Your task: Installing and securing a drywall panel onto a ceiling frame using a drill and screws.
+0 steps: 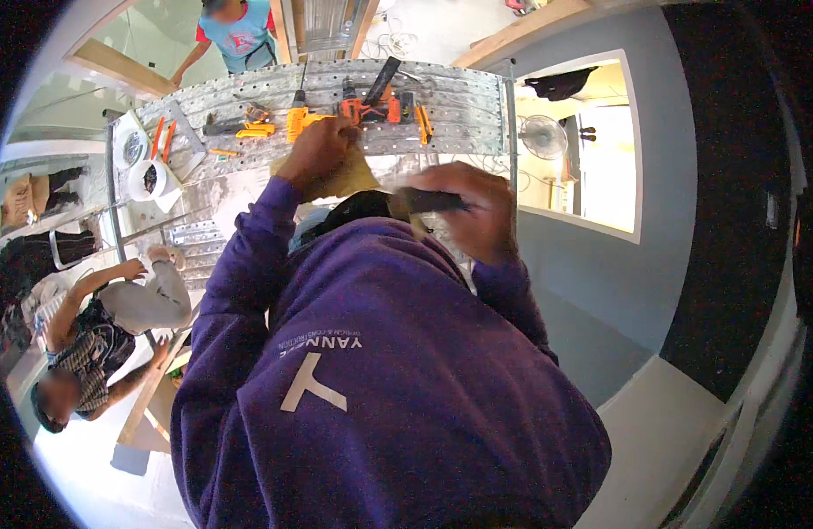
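My left hand (321, 157) is closed at the upper edge of a yellowish, paper-like sheet (352, 179), which hangs in front of my waist. To its right, my right hand (479, 210) is wrapped around a dark-handled tool (435, 202). The tool points left, toward the sheet; its kind cannot be made out because the hand is smeared by motion. Just beyond my left hand, a yellow power drill (302, 122) and an orange cordless drill (361, 106) lie on a perforated metal platform (464, 110).
A yellow-handled tool (255, 130), orange strips (163, 139) and a white tub (147, 180) lie farther left. One co-worker (80, 361) sits at the left; another (239, 40) stands beyond the platform. A fan (542, 137) shows through the wall opening at right.
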`<action>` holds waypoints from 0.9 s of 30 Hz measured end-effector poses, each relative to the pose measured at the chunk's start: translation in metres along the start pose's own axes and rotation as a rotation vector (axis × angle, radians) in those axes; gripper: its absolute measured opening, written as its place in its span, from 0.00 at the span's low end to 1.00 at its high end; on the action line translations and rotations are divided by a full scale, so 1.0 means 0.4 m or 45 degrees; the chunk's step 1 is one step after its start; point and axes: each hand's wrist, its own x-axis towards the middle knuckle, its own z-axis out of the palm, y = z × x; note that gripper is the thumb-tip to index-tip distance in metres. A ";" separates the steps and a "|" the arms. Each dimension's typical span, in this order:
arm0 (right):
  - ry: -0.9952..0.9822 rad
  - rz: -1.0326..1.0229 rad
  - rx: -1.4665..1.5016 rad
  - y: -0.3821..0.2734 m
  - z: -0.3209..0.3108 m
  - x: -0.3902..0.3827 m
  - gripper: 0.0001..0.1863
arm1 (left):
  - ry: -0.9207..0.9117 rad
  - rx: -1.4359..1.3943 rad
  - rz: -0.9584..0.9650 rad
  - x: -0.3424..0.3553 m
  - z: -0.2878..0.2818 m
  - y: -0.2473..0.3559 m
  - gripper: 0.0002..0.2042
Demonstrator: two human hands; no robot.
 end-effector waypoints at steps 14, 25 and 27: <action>0.558 0.733 0.027 -0.015 -0.075 -0.087 0.18 | 0.559 0.165 -0.324 0.203 0.228 -0.641 0.13; 0.871 1.049 -0.143 -0.090 -0.120 -0.201 0.18 | -0.112 0.771 -0.204 0.564 0.049 -0.911 0.21; 0.885 1.118 -0.223 -0.073 -0.095 -0.201 0.18 | -0.306 0.944 -0.060 0.553 0.178 -0.853 0.20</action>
